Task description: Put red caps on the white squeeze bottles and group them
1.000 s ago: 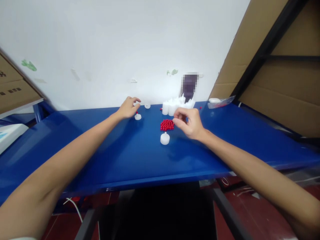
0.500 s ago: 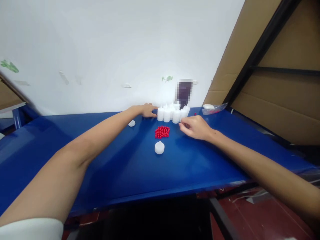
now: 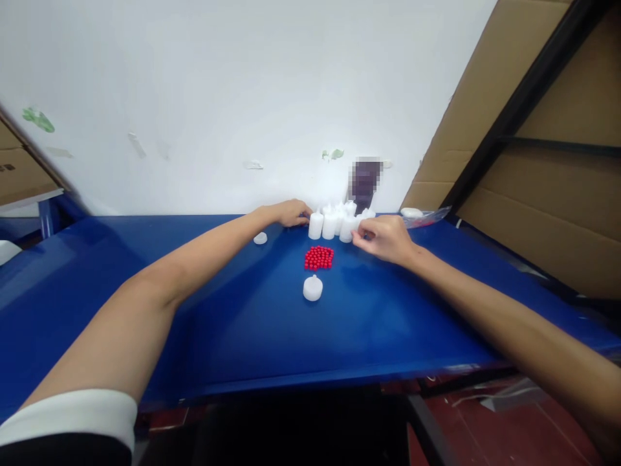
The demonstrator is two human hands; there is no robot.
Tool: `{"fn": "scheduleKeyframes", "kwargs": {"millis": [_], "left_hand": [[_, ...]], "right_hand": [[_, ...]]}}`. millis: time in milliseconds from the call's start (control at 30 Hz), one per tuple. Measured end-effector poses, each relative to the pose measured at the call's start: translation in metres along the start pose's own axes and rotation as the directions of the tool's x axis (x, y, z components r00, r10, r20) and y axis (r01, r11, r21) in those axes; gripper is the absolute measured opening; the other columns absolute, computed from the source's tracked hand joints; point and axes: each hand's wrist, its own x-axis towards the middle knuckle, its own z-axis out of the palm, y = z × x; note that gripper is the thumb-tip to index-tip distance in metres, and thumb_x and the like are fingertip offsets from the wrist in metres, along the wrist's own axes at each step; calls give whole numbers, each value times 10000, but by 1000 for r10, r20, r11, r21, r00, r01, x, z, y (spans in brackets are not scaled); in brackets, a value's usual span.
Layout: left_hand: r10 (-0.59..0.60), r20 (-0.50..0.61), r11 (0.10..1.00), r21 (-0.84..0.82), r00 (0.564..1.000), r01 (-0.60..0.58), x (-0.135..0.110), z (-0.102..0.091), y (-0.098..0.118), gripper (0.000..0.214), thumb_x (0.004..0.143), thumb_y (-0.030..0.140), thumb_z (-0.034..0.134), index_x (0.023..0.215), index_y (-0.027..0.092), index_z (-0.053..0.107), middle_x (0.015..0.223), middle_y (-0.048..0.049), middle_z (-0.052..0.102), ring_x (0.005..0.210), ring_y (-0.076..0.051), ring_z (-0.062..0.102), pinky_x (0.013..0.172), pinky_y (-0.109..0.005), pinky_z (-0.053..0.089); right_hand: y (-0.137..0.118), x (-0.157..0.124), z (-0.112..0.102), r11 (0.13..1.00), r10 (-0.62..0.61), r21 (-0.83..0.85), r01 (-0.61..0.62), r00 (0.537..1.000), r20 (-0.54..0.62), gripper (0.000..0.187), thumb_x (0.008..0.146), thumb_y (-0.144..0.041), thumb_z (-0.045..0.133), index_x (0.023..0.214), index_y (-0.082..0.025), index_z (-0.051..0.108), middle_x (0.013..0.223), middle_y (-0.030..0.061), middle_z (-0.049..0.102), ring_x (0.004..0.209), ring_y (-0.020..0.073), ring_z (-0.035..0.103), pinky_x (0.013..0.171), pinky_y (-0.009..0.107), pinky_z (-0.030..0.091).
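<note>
A cluster of small white bottles with pointed tips stands upright at the back of the blue table. My left hand is at the cluster's left end, fingers bent and a little apart, beside the nearest bottle. At the right end is my right hand, its fingers curled and pressed together against or just beside the bottles; what they hold, if anything, is hidden. In front of the cluster lies a patch of small red caps. Nearer to me sits a squat white round container with a small tip.
A small white piece lies beyond my left forearm. A clear plastic bag with something red inside and a white object are at the back right. Behind the table rises a white wall; cardboard stands at right.
The view has shifted slightly, moving the table items rightward in the picture. My left fingers have bent more beside the bottles. My right hand has moved a little upward at the cluster's right end.
</note>
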Motion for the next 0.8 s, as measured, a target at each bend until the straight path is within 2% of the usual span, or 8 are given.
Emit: {"fn": "scheduleKeyframes", "kwargs": {"millis": [100,267,367,500,567,633,733,800], "left_hand": [[6,-16,999,-31,1000,-6,-3,0,-4,282,860,279,546,1009,170,758,948,-64,762,781,-171,646,762,-260,453],[-12,-49,1000,-26,999,11,-6,3,-5,247,860,272,561,965,131,735,915,-82,751,740,-158,631,716,-244,439],[-23,-72,1000,-14,997,22,-9,1,-10,223,851,240,558,970,133,713,851,-66,737,695,-143,608,682,-236,421],[-87,-179,995,-73,980,75,-19,-12,-21,221,837,229,564,983,126,694,803,-62,718,668,-139,597,666,-243,417],[-134,-255,985,-143,958,99,-28,-21,-21,222,839,254,575,979,121,685,824,-67,718,700,-144,617,675,-245,429],[-175,-329,973,-201,928,113,-38,-29,-11,232,852,299,587,974,125,679,799,-56,707,685,-137,609,667,-248,430],[-158,-338,948,-313,928,48,-54,-37,15,237,877,329,595,983,131,670,771,-47,702,655,-119,595,642,-242,430],[-142,-322,925,-380,936,10,-63,-39,33,236,886,341,600,971,131,666,753,-42,693,628,-107,587,623,-236,431]], "right_hand": [[-3,-1,5,998,-40,36,43,997,-71,213,783,-284,568,588,-205,534,490,-11,512,468,130,455,525,280,342],[-6,5,9,991,-129,-15,130,991,17,278,831,-230,492,554,-208,498,499,-3,523,465,125,429,523,281,314],[-10,11,10,989,-143,-23,144,990,12,303,854,-221,485,552,-208,480,499,-3,520,464,121,429,514,276,304],[-19,19,12,984,-179,-5,179,984,-6,313,878,-216,491,565,-205,484,497,-13,513,464,114,435,517,270,311],[-24,24,12,991,-130,33,131,991,-26,303,885,-227,504,583,-202,500,503,-20,512,471,109,449,517,263,316],[-28,30,13,995,-25,95,31,997,-68,252,866,-264,546,622,-201,525,521,-25,511,485,109,463,515,258,323],[-34,41,15,975,60,217,-36,993,-102,120,804,-305,614,820,-187,605,647,-6,577,553,132,502,559,273,379],[-38,48,18,952,65,303,-45,996,-57,261,814,-291,606,1048,-176,611,857,38,658,604,139,531,619,296,433]]}}
